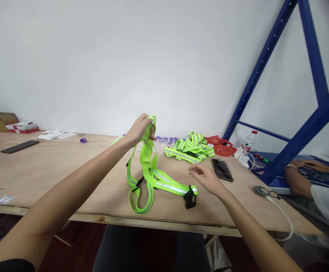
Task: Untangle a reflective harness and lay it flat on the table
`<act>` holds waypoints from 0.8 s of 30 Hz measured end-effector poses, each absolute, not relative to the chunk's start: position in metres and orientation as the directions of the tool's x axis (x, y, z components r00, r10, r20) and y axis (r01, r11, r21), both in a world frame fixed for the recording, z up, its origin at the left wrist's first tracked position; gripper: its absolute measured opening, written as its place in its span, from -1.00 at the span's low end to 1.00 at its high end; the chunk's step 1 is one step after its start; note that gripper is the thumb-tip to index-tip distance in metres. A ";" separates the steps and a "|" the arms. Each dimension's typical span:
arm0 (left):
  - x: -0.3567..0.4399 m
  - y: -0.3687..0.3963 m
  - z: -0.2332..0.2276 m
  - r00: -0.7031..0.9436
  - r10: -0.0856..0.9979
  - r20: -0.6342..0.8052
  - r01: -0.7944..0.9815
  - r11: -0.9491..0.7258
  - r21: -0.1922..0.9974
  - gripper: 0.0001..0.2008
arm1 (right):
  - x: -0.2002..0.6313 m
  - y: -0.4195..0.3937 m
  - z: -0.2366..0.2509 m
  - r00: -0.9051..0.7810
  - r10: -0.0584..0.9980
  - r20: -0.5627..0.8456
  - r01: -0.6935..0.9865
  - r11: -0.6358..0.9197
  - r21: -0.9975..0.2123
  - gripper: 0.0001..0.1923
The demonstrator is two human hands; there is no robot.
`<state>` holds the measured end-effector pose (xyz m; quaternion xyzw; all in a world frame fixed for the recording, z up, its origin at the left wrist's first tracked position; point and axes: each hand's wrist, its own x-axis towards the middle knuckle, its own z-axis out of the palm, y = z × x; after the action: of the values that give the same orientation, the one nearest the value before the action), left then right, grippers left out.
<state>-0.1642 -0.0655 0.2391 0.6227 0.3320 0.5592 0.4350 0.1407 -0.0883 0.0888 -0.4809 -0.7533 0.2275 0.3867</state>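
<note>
Reflective vest straps (147,177) hang from the left hand (139,128), whose fingers are clamped on the top loop — the long axis runs down to the plywood table (53,170). Lifting and sorting seems the step in hand. Right hand (207,178), fingers loosely apart, hovers just beside the black buckle (190,197) — grasping that end looks due.

A neon-yellow reflective strap harness (149,172) hangs from the left hand (140,128), which grips its upper end bunched in the fist. Below the grip, the silver-striped bands drop in loose loops whose lower ends rest on the plywood. One band runs rightward from beneath the grip, ending in a black buckle (190,197) lying flat.
</note>
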 end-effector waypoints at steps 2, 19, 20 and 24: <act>-0.158 -0.073 0.243 0.221 0.888 0.403 -0.052 -0.402 0.914 -0.72 | 0.112 -0.085 0.102 -0.277 0.882 0.381 0.471 0.470 -0.746 -0.72; -0.172 -0.118 0.186 0.365 0.783 0.503 0.241 -0.602 0.762 -0.54 | 0.009 -0.083 0.158 -0.278 0.920 0.277 -0.216 0.221 -0.951 -0.54; -0.181 -0.121 0.174 0.309 0.808 0.501 0.290 -0.582 0.760 -0.51 | 0.012 -0.082 0.158 -0.280 0.927 0.248 -0.217 0.191 -0.957 -0.55; -0.212 -0.137 0.131 0.260 0.924 0.281 0.331 -0.359 0.873 -0.50 | 0.018 -0.077 0.162 -0.313 0.925 0.214 -0.194 0.158 -0.968 -0.68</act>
<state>-0.2124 -0.1367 0.1310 0.7103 0.4416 0.4184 0.3542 0.0184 -0.0770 0.1615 -0.3157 -0.5791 0.5667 0.4938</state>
